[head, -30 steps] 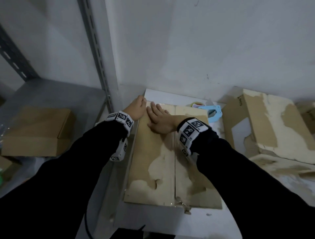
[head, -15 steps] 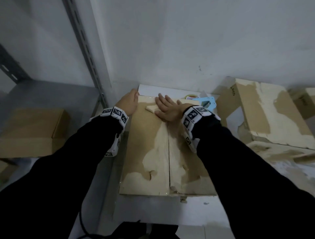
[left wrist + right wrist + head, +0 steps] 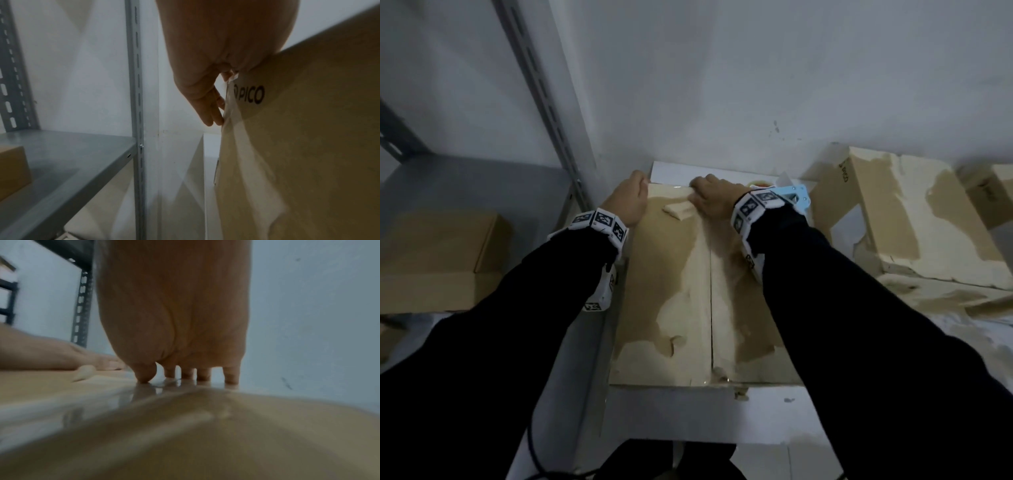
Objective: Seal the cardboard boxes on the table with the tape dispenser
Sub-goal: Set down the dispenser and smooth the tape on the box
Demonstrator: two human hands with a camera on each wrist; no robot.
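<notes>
- Cardboard box (image 3: 698,291) fills the middle of the head view on the white table (image 3: 688,418); its long axis and the seam between its two flaps run from the lower edge of the frame up toward the wall.
- Both hands sit at the box's far end, upper centre of the frame. The right hand (image 3: 714,200) lies flat over the seam, fingers straight and pressing down on the glossy strip at the far edge; it holds nothing.
- The left hand (image 3: 628,202) is at the far left corner, fingers fairly straight and reaching down the box's side in the wrist view, touching a pale strip at the edge; it looks like steadying, not clamping.
- Just right of the right wrist, touching nothing I can make out, lies the light blue tape dispenser (image 3: 796,198), so the right hand is clearly the nearer one to pick it up.
- Brown outer paper is torn away in large pale patches across the lid, and the near end of the seam looks ragged.
</notes>
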